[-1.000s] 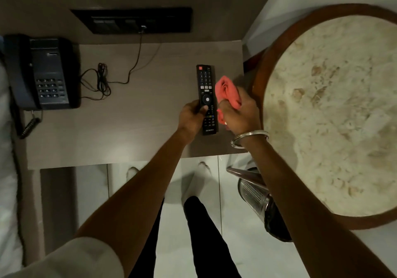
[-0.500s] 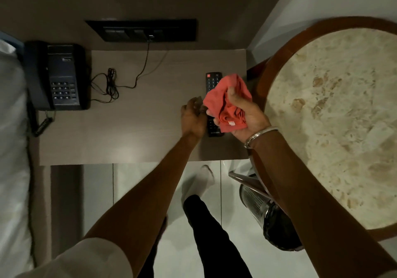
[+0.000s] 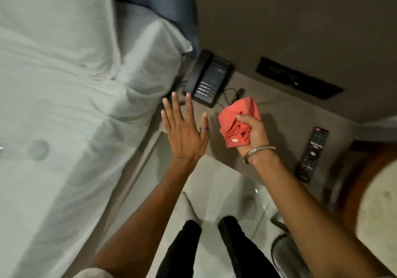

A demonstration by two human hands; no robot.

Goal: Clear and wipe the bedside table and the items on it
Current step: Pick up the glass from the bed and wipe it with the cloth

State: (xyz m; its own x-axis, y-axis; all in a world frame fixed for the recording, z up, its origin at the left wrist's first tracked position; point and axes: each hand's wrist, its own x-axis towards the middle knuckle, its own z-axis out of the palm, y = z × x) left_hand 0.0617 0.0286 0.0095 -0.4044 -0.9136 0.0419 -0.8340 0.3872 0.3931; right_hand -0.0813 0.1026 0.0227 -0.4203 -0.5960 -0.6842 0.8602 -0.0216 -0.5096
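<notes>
The bedside table (image 3: 279, 125) is a pale wood top beside the bed. A black telephone (image 3: 208, 79) stands at its far left corner, with a thin black cable (image 3: 233, 94) lying to its right. A black remote (image 3: 312, 154) lies alone near the table's right edge. My right hand (image 3: 253, 135) is shut on a bunched red cloth (image 3: 236, 120), held over the middle of the table. My left hand (image 3: 184, 131) is empty, fingers spread, above the table's left front corner and just short of the telephone.
The white bed (image 3: 64, 110) with a pillow (image 3: 148, 48) fills the left. A black switch panel (image 3: 298, 78) sits on the wall behind the table. A round marble table (image 3: 378, 215) with a wooden rim and a metal bin (image 3: 290, 256) are at the right.
My left hand let go of the remote and moved left toward the telephone, opening flat. My right hand carried the cloth left off the remote. The view swung left toward the bed.
</notes>
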